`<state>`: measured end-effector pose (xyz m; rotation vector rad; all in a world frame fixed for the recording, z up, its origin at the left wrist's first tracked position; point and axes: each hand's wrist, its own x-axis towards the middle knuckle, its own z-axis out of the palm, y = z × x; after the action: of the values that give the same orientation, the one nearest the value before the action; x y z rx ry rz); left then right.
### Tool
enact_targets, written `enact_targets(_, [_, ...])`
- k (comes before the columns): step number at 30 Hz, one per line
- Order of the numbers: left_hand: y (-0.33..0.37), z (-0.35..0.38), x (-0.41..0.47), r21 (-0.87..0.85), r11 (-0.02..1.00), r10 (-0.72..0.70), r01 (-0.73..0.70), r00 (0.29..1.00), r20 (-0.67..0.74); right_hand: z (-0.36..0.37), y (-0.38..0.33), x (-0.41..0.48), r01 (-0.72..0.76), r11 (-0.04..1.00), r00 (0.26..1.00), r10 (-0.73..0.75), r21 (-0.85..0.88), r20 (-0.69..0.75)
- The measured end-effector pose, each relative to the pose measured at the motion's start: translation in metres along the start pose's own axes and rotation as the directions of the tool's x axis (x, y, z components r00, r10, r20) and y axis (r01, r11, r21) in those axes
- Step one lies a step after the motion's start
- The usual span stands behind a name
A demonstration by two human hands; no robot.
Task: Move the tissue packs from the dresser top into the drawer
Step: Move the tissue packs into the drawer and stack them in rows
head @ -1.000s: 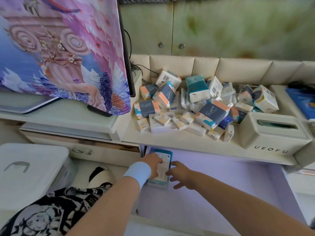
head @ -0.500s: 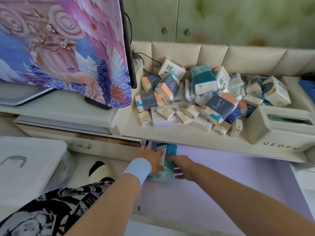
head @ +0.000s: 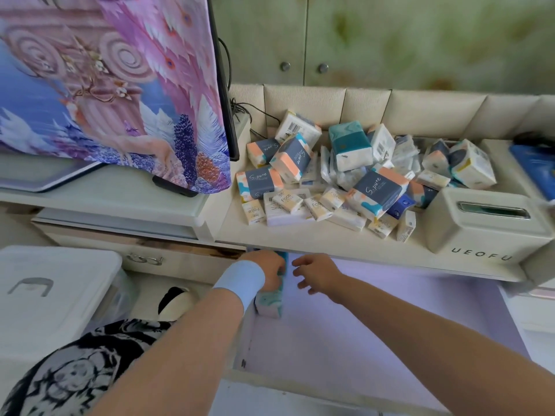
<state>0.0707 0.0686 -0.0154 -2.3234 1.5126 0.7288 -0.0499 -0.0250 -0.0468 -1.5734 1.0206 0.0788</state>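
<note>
Tipped up since a second ago, the teal-and-white marbled plastic tissue pack (head: 270, 304) stands on edge at the left wall of the lilac-lined open drawer (head: 375, 340), gripped by the left hand (head: 264, 270), the right hand (head: 319, 273) released just beside it.

A flat screen (head: 224, 85) draped in a pink and blue patterned cloth (head: 105, 85) fills the upper left, green cupboard doors (head: 390, 40) with round knobs (head: 284, 66) run along the top, a cream box (head: 480, 232) lettered UEOFU sits at the right, and a white lidded bin (head: 51, 295) stands at the lower left.
</note>
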Motion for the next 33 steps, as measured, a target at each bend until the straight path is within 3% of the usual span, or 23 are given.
enact_targets(5, [0.008,-0.062,-0.001,-0.188,0.981,0.014,-0.048,0.984,-0.179,-0.047,-0.041,-0.009,0.183,0.955,0.948,-0.234,-0.232,-0.214])
enact_targets(10, [0.005,-0.106,0.026,-0.367,0.925,-0.04,-0.098,0.936,-0.35,-0.104,-0.087,0.006,0.243,0.882,0.801,-0.417,-0.404,-0.429])
enact_targets(12, [0.008,-0.118,0.044,-0.442,0.889,-0.064,-0.117,0.925,-0.374,-0.125,-0.102,0.022,0.213,0.848,0.76,-0.455,-0.485,-0.464])
enact_targets(15, [0.018,-0.139,0.077,-0.524,0.836,-0.087,-0.163,0.903,-0.42,-0.151,-0.122,0.053,0.016,0.793,0.762,-0.404,-0.608,-0.507])
enact_targets(19, [0.041,-0.169,0.123,-0.579,0.777,-0.089,-0.247,0.868,-0.489,-0.173,-0.14,0.093,-0.207,0.766,0.76,-0.266,-0.609,-0.593])
enact_targets(23, [0.056,-0.183,0.157,-0.631,0.711,-0.029,-0.311,0.884,-0.467,-0.18,-0.152,0.117,-0.255,0.757,0.709,-0.277,-0.602,-0.648])
enact_targets(28, [0.061,-0.187,0.176,-0.837,0.465,-0.17,-0.288,0.899,-0.404,-0.182,-0.15,0.134,-0.159,0.841,0.699,-0.274,-0.518,-0.66])
enact_targets(31, [0.064,-0.189,0.169,-0.897,0.305,-0.217,-0.319,0.894,-0.392,-0.18,-0.148,0.127,-0.003,0.885,0.669,-0.345,-0.466,-0.658])
enact_targets(33, [0.063,-0.188,0.157,-0.91,0.254,-0.243,-0.329,0.888,-0.389,-0.179,-0.146,0.115,0.123,0.926,0.673,-0.342,-0.357,-0.656])
